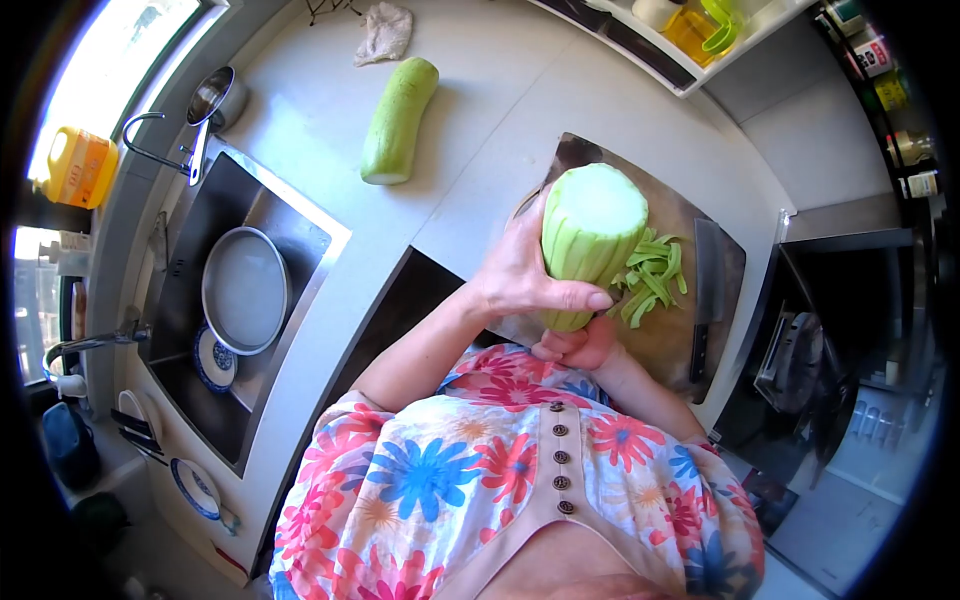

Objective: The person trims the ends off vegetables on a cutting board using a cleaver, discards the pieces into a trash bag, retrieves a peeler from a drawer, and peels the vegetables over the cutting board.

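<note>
My left hand (pixel 530 268) is wrapped round a thick pale green gourd (pixel 590 235), its thumb across the near side. The gourd is held upright with its flat cut end facing up, and its sides show long peeled facets. Close under its lower end is my right hand (pixel 582 345), fingers curled; whatever they grip is hidden behind the gourd. Green peel strips (pixel 652 278) lie heaped on the wooden cutting board (pixel 655 350), just right of the gourd. A cleaver (pixel 707 290) with a black handle rests along the board's right side.
Another gourd (pixel 400 120) lies on the counter (pixel 480 90), near a crumpled cloth (pixel 385 33). At left, the sink (pixel 265 205) holds a round grey pan (pixel 245 290) and a patterned plate (pixel 215 360). A saucepan (pixel 217 98) stands behind the sink.
</note>
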The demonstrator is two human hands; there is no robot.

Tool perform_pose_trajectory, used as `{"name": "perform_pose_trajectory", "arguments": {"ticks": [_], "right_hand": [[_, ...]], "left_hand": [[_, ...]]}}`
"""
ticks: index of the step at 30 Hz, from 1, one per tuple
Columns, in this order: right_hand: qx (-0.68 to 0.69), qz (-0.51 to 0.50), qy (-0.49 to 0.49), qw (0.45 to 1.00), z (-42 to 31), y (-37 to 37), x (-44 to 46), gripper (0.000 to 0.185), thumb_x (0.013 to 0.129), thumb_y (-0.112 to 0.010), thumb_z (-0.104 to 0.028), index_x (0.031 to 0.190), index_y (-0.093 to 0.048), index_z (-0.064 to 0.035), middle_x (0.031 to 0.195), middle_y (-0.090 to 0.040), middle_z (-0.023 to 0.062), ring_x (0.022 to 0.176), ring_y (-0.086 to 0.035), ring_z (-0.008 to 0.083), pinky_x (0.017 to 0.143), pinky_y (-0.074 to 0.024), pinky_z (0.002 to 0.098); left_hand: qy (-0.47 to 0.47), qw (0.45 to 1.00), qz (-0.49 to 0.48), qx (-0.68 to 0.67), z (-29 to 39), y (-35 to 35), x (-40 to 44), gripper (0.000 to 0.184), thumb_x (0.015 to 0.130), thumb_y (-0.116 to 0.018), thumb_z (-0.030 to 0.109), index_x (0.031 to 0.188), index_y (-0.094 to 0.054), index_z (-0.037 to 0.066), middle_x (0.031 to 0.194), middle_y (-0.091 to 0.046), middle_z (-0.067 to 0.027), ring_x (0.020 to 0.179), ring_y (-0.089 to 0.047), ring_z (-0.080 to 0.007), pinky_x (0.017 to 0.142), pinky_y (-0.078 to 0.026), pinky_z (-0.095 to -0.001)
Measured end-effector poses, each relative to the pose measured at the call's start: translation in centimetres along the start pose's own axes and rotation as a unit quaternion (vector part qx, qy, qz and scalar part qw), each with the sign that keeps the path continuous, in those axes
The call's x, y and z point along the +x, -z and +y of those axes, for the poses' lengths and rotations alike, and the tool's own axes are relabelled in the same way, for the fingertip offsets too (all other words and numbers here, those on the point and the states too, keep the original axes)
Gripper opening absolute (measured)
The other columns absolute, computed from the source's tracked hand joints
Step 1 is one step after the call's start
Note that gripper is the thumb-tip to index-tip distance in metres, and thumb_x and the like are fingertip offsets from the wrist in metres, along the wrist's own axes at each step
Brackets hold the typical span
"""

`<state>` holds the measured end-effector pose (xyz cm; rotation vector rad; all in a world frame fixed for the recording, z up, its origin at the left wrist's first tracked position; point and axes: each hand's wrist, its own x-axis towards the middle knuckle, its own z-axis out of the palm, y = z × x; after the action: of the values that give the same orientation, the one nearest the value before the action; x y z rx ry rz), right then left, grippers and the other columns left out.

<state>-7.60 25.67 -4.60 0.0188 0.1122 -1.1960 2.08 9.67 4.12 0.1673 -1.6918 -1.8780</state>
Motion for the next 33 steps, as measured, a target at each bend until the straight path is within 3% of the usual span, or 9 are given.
{"name": "perform_pose_trajectory", "arguments": {"ticks": [5, 10, 14, 16, 23, 26, 30, 31, 33], "right_hand": [[-0.254, 0.371, 0.098, 0.888, -3.2, -0.2, -3.3, 0.011, 0.086, -0.06, -0.02, 0.087, -0.06, -0.0084, 0.072, -0.053, -0.0024, 0.06, -0.051, 0.0122, 0.059, -0.0431, 0.03], [-0.619, 0.318, 0.293, 0.655, -10.9, -6.6, -5.0, 0.01, 0.088, -0.06, -0.011, 0.081, -0.062, -0.0047, 0.062, -0.054, -0.0033, 0.059, -0.05, 0.0066, 0.053, -0.0394, 0.025], [-0.919, 0.157, 0.291, 0.215, -10.7, -14.2, -1.0, 0.042, 0.077, -0.068, -0.043, 0.057, -0.052, -0.01, 0.053, -0.047, 0.0011, 0.052, -0.047, 0.0173, 0.058, -0.0337, 0.0286], [-0.939, 0.136, 0.278, 0.151, -10.6, -14.2, -0.2, 0.045, 0.074, -0.068, -0.047, 0.055, -0.049, -0.0119, 0.051, -0.044, -0.0004, 0.052, -0.048, 0.0175, 0.06, -0.0318, 0.031], [-0.949, 0.124, 0.268, 0.114, -12.5, -11.8, 0.0, 0.044, 0.073, -0.072, -0.042, 0.055, -0.049, -0.0087, 0.052, -0.045, 0.0015, 0.05, -0.045, 0.0188, 0.055, -0.0337, 0.0309], [-0.892, 0.287, 0.149, 0.314, -13.9, -10.1, -1.2, 0.041, 0.075, -0.072, -0.04, 0.058, -0.056, -0.0059, 0.053, -0.05, 0.0039, 0.047, -0.045, 0.0193, 0.048, -0.0343, 0.0302], [-0.873, 0.167, 0.241, 0.39, -11.2, -12.2, -0.4, 0.038, 0.081, -0.07, -0.035, 0.063, -0.061, -0.0031, 0.052, -0.052, 0.0057, 0.046, -0.044, 0.0134, 0.046, -0.0341, 0.0287], [-0.91, 0.163, 0.189, 0.33, -11.4, -12.2, -0.5, 0.037, 0.082, -0.069, -0.034, 0.064, -0.062, -0.003, 0.053, -0.053, 0.0041, 0.047, -0.045, 0.01, 0.046, -0.0345, 0.0291], [-0.883, 0.247, 0.165, 0.363, -12.0, -9.9, -1.2, 0.036, 0.083, -0.069, -0.032, 0.064, -0.062, -0.0034, 0.054, -0.054, 0.004, 0.047, -0.045, 0.0093, 0.046, -0.035, 0.0287]], "left_hand": [[0.052, 0.996, -0.022, 0.075, 1.4, 0.6, -0.1, 0.088, 0.057, -0.082, 0.031, 0.128, -0.042, -0.001, 0.117, -0.057, -0.0177, 0.109, -0.057, -0.0289, 0.094, -0.044, -0.0363], [0.081, 0.96, -0.093, 0.253, 2.2, 1.7, 0.2, 0.083, 0.054, -0.077, 0.023, 0.127, -0.043, 0.002, 0.105, -0.06, -0.023, 0.099, -0.06, -0.0375, 0.086, -0.049, -0.04], [0.091, 0.92, -0.153, 0.349, 1.7, 1.3, 0.6, 0.081, 0.054, -0.078, 0.023, 0.126, -0.046, 0.005, 0.101, -0.063, -0.0199, 0.096, -0.062, -0.0361, 0.083, -0.049, -0.0395], [0.09, 0.902, -0.183, 0.38, 1.5, 1.2, 0.5, 0.08, 0.054, -0.077, 0.023, 0.125, -0.046, 0.005, 0.099, -0.063, -0.02, 0.093, -0.062, -0.0373, 0.081, -0.05, -0.0407], [0.051, 0.885, -0.232, 0.4, 2.3, 1.0, 0.4, 0.075, 0.055, -0.076, 0.021, 0.122, -0.046, 0.006, 0.096, -0.064, -0.0179, 0.087, -0.063, -0.0369, 0.077, -0.051, -0.0423], [0.009, 0.888, -0.223, 0.402, 2.3, 1.0, 0.3, 0.074, 0.055, -0.076, 0.02, 0.122, -0.047, 0.007, 0.098, -0.063, -0.0159, 0.09, -0.062, -0.0359, 0.078, -0.051, -0.042], [-0.007, 0.871, -0.208, 0.445, 1.9, 0.8, 0.4, 0.076, 0.053, -0.077, 0.019, 0.122, -0.046, 0.008, 0.096, -0.061, -0.0133, 0.088, -0.061, -0.034, 0.077, -0.05, -0.0408], [-0.01, 0.862, -0.215, 0.458, 2.0, 0.7, 0.5, 0.076, 0.053, -0.077, 0.018, 0.122, -0.046, 0.008, 0.094, -0.06, -0.0129, 0.087, -0.061, -0.0335, 0.076, -0.05, -0.0404], [-0.018, 0.844, -0.229, 0.485, 2.5, 0.4, 0.6, 0.078, 0.052, -0.078, 0.018, 0.122, -0.045, 0.008, 0.091, -0.059, -0.0122, 0.083, -0.061, -0.0323, 0.075, -0.049, -0.0397]]}}
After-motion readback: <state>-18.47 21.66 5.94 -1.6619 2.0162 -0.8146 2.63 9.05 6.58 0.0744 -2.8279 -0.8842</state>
